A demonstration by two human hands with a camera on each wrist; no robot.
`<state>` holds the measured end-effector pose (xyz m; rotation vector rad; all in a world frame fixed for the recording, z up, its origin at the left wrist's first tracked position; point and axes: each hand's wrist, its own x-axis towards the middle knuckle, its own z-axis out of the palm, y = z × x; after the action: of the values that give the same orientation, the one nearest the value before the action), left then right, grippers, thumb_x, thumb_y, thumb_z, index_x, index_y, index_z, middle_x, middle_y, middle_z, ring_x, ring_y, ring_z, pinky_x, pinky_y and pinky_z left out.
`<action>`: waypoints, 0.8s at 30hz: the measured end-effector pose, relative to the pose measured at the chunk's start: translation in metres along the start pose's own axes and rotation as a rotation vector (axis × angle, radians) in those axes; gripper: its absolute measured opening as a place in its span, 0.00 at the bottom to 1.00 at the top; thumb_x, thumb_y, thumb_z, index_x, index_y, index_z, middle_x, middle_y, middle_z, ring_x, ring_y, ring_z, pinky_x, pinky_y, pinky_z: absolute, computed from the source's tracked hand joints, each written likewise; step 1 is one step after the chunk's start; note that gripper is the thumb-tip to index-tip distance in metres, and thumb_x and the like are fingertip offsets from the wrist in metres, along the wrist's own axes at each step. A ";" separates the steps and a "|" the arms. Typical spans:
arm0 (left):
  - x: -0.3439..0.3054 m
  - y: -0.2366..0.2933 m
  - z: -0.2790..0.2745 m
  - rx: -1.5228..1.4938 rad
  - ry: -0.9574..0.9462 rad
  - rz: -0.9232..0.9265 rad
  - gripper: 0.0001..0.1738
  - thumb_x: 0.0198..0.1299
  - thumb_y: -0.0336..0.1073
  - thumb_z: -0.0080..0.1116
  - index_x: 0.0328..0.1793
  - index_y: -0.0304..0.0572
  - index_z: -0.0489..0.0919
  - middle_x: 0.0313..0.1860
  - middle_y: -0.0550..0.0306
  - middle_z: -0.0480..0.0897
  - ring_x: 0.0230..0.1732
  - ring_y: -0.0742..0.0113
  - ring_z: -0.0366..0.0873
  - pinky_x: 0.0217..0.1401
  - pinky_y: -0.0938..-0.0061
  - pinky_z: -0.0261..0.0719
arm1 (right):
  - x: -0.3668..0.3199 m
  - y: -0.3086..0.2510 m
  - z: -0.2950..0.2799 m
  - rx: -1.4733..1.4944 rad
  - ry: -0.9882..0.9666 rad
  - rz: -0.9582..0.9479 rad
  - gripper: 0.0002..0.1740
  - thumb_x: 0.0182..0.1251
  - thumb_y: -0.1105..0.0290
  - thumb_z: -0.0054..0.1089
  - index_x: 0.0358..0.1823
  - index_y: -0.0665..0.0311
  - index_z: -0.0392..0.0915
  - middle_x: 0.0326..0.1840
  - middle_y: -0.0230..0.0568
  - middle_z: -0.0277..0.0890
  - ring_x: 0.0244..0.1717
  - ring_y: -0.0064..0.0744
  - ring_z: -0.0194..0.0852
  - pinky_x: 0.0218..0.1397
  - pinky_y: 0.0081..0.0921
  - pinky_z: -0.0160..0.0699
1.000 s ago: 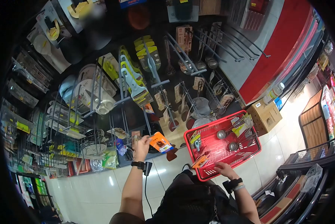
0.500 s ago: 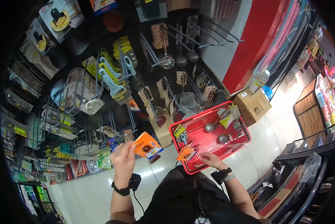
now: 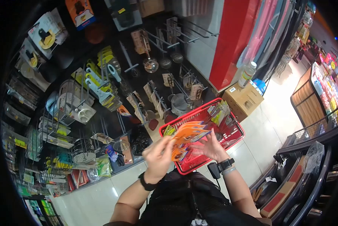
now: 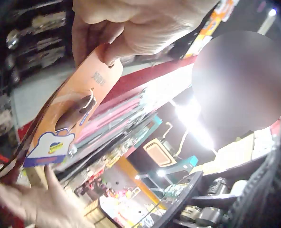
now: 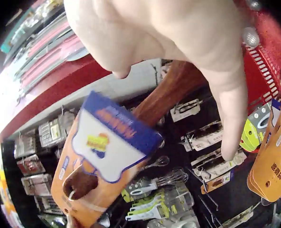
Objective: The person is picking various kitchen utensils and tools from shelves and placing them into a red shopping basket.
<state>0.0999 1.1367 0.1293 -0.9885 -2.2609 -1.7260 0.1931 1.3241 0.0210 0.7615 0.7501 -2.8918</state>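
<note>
My left hand (image 3: 157, 158) pinches the hole end of an orange hang card (image 3: 189, 132) over the near left part of a red shopping basket (image 3: 191, 114). A brown wooden utensil is tied to that card; its handle (image 5: 171, 90) shows in the right wrist view, running behind my right hand. With thumb and fingers spread, my right hand (image 3: 211, 147) is beside the card's lower end. More orange cards (image 5: 266, 171) stand in the basket, partly hidden by the held card in the head view. Green-carded packages (image 3: 219, 113) lie at the basket's far end.
Ahead is a dark rack of hooks with ladles (image 3: 151, 64), whisks and light blue-handled tools (image 3: 95, 88). A cardboard box (image 3: 244, 98) with a bottle (image 3: 248, 75) on it stands behind the basket. Shelves of dark pans (image 3: 285, 184) run along the right.
My left hand has carried the orange card rightward from beside the rack to above the basket. My right hand has lifted from the basket's near edge toward the card. The head view has shifted.
</note>
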 end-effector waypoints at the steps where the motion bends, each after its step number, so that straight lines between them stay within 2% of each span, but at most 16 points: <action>1: -0.008 -0.009 0.012 -0.036 -0.054 -0.001 0.05 0.53 0.24 0.61 0.35 0.28 0.79 0.26 0.54 0.82 0.26 0.75 0.78 0.28 0.82 0.73 | 0.012 0.003 -0.021 0.028 0.008 0.009 0.37 0.68 0.41 0.38 0.67 0.61 0.55 0.66 0.53 0.58 0.63 0.50 0.62 0.59 0.57 0.68; 2: -0.017 -0.016 0.016 0.002 -0.175 -0.084 0.05 0.54 0.24 0.60 0.37 0.29 0.80 0.27 0.52 0.83 0.29 0.73 0.81 0.30 0.80 0.75 | 0.024 0.007 -0.042 0.054 0.014 0.019 0.34 0.69 0.43 0.38 0.64 0.63 0.58 0.65 0.53 0.59 0.63 0.51 0.62 0.58 0.58 0.68; 3: -0.030 -0.030 0.023 -0.028 -0.195 -0.102 0.06 0.54 0.25 0.60 0.37 0.29 0.80 0.27 0.52 0.83 0.28 0.72 0.81 0.31 0.80 0.76 | 0.030 0.012 -0.060 0.081 0.056 0.037 0.29 0.71 0.48 0.38 0.59 0.67 0.62 0.63 0.54 0.61 0.63 0.52 0.62 0.58 0.61 0.66; 4: -0.043 -0.046 0.029 -0.058 -0.214 -0.122 0.06 0.54 0.25 0.60 0.38 0.30 0.80 0.27 0.52 0.83 0.28 0.72 0.82 0.31 0.80 0.76 | 0.039 0.020 -0.077 0.085 0.057 0.037 0.29 0.71 0.48 0.38 0.59 0.67 0.62 0.63 0.54 0.61 0.63 0.52 0.62 0.58 0.61 0.66; 6: -0.062 -0.069 0.030 -0.029 -0.259 -0.165 0.07 0.55 0.25 0.60 0.39 0.30 0.80 0.27 0.52 0.83 0.29 0.72 0.82 0.32 0.80 0.76 | 0.053 0.036 -0.102 0.194 0.268 0.120 0.32 0.72 0.46 0.32 0.59 0.69 0.62 0.59 0.58 0.66 0.63 0.56 0.63 0.62 0.59 0.63; 7: -0.072 -0.080 0.029 0.000 -0.300 -0.207 0.07 0.55 0.26 0.60 0.40 0.29 0.79 0.27 0.51 0.83 0.30 0.72 0.82 0.33 0.80 0.77 | 0.054 0.040 -0.104 0.195 0.267 0.126 0.32 0.72 0.46 0.32 0.59 0.69 0.62 0.59 0.58 0.66 0.63 0.56 0.63 0.62 0.59 0.63; 9: -0.094 -0.104 0.029 -0.007 -0.327 -0.279 0.08 0.55 0.26 0.60 0.40 0.29 0.79 0.27 0.51 0.83 0.31 0.71 0.82 0.34 0.79 0.77 | 0.057 0.050 -0.105 0.279 0.277 0.213 0.40 0.70 0.41 0.28 0.66 0.73 0.52 0.67 0.62 0.55 0.68 0.60 0.51 0.67 0.60 0.52; 10: -0.101 -0.112 0.028 -0.020 -0.355 -0.346 0.08 0.55 0.26 0.60 0.41 0.29 0.79 0.28 0.50 0.83 0.32 0.71 0.83 0.34 0.79 0.77 | 0.058 0.054 -0.104 0.278 0.274 0.222 0.40 0.70 0.41 0.28 0.66 0.73 0.52 0.67 0.62 0.55 0.68 0.60 0.51 0.67 0.60 0.52; 12: -0.114 -0.125 0.025 0.011 -0.367 -0.378 0.08 0.56 0.26 0.59 0.41 0.29 0.78 0.29 0.49 0.83 0.33 0.70 0.83 0.34 0.78 0.77 | 0.061 0.061 -0.104 0.305 0.380 0.291 0.46 0.68 0.37 0.26 0.71 0.70 0.36 0.73 0.63 0.40 0.72 0.63 0.38 0.70 0.60 0.42; 13: -0.118 -0.131 0.023 0.036 -0.386 -0.407 0.09 0.56 0.26 0.59 0.42 0.29 0.78 0.30 0.49 0.83 0.33 0.70 0.83 0.34 0.77 0.78 | 0.062 0.064 -0.107 0.259 0.325 0.286 0.48 0.68 0.37 0.27 0.72 0.67 0.26 0.75 0.61 0.32 0.74 0.62 0.29 0.71 0.57 0.40; 17: -0.134 -0.151 0.011 0.059 -0.375 -0.394 0.10 0.54 0.26 0.60 0.41 0.29 0.77 0.29 0.46 0.83 0.30 0.64 0.83 0.31 0.74 0.77 | 0.062 0.070 -0.106 0.047 0.444 0.299 0.47 0.68 0.37 0.30 0.73 0.66 0.30 0.75 0.61 0.31 0.75 0.60 0.26 0.72 0.55 0.40; 19: -0.129 -0.147 -0.001 0.306 -0.502 -0.363 0.11 0.54 0.32 0.60 0.40 0.32 0.77 0.27 0.44 0.81 0.29 0.53 0.82 0.31 0.69 0.78 | 0.065 0.078 -0.120 -0.240 0.164 0.327 0.48 0.65 0.34 0.34 0.74 0.61 0.34 0.76 0.55 0.33 0.76 0.55 0.25 0.73 0.54 0.31; 20: -0.129 -0.148 -0.004 0.310 -0.492 -0.364 0.11 0.54 0.32 0.60 0.40 0.32 0.77 0.27 0.44 0.81 0.29 0.53 0.82 0.31 0.69 0.78 | 0.066 0.085 -0.122 -0.247 0.156 0.329 0.48 0.65 0.34 0.34 0.74 0.61 0.34 0.76 0.55 0.33 0.76 0.55 0.25 0.73 0.54 0.31; 22: -0.127 -0.148 -0.009 0.442 -0.747 -0.454 0.17 0.55 0.42 0.58 0.44 0.38 0.76 0.30 0.39 0.80 0.34 0.42 0.79 0.37 0.56 0.77 | 0.067 0.093 -0.111 -0.556 0.058 0.265 0.47 0.64 0.33 0.35 0.74 0.58 0.38 0.76 0.44 0.37 0.76 0.48 0.30 0.73 0.49 0.29; 23: -0.126 -0.145 -0.011 0.449 -0.721 -0.454 0.17 0.55 0.42 0.58 0.44 0.38 0.76 0.30 0.39 0.80 0.34 0.42 0.79 0.37 0.56 0.77 | 0.065 0.093 -0.103 -0.603 -0.014 0.356 0.47 0.63 0.32 0.36 0.74 0.55 0.42 0.75 0.36 0.42 0.74 0.42 0.37 0.72 0.47 0.33; 24: -0.125 -0.139 -0.016 0.444 -0.785 -0.433 0.20 0.55 0.47 0.57 0.44 0.38 0.77 0.32 0.39 0.81 0.36 0.42 0.79 0.40 0.55 0.77 | 0.077 0.105 -0.111 -0.650 -0.063 0.402 0.45 0.63 0.32 0.37 0.74 0.53 0.45 0.72 0.34 0.49 0.71 0.35 0.44 0.69 0.50 0.41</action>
<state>0.1146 1.0521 -0.0377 -1.2800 -3.3501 -0.8938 0.1938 1.2891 -0.1461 0.6343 1.2590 -2.1113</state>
